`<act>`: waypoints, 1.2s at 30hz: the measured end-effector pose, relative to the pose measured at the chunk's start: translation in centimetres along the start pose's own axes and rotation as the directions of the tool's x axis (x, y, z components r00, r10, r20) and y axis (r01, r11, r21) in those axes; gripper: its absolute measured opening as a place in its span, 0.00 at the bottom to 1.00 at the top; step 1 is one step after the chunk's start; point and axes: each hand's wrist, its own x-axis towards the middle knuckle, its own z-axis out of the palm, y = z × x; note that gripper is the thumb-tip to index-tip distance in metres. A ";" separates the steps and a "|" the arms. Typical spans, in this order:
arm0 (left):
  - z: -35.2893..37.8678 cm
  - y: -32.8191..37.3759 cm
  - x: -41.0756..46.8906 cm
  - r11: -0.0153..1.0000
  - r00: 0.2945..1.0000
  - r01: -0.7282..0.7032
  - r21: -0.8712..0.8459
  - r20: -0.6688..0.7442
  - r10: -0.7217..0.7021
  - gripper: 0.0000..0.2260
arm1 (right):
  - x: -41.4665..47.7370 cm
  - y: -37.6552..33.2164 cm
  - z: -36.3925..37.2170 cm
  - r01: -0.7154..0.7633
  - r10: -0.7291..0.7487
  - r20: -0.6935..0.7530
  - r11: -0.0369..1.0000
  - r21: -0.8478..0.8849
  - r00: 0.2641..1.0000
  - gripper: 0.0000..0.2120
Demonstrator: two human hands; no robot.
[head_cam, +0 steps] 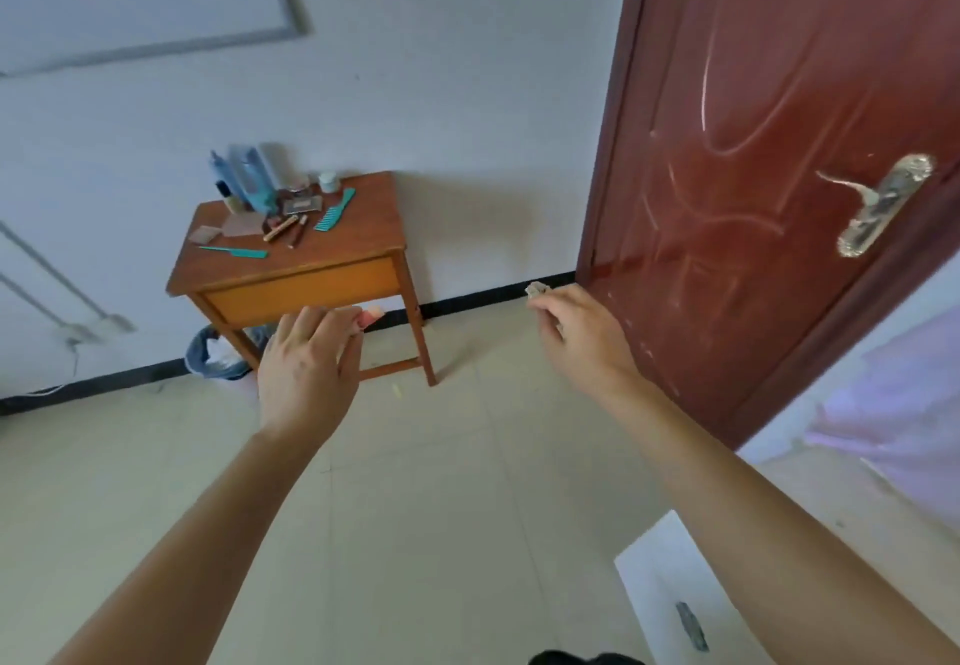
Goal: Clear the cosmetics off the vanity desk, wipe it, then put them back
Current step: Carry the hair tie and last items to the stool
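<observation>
A small wooden vanity desk (358, 249) stands against the white wall, some way ahead of me. On its top lie a teal wide comb (333, 211), a teal tail comb (234, 251), blue bottles (249, 181), a small white jar (328, 181), brown tubes (288, 229) and flat compacts (241, 225). My left hand (309, 368) is raised in front of the desk's drawer, fingers curled around a small pink thing (370, 317) that peeks out past the fingertips. My right hand (582, 337) pinches a small beige thing (536, 290) between thumb and fingers.
A bin with a blue liner (213, 355) sits under the desk's left side. A red-brown door (779, 171) with a metal handle (878, 202) stands open at the right. A white sheet (670, 591) lies on the tiled floor near my feet.
</observation>
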 end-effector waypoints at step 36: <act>26.0 -43.7 34.7 0.935 0.887 0.251 0.251 0.327 -0.326 0.18 | 52.9 -8.8 44.8 0.216 -0.215 0.383 0.976 0.041 0.898 0.08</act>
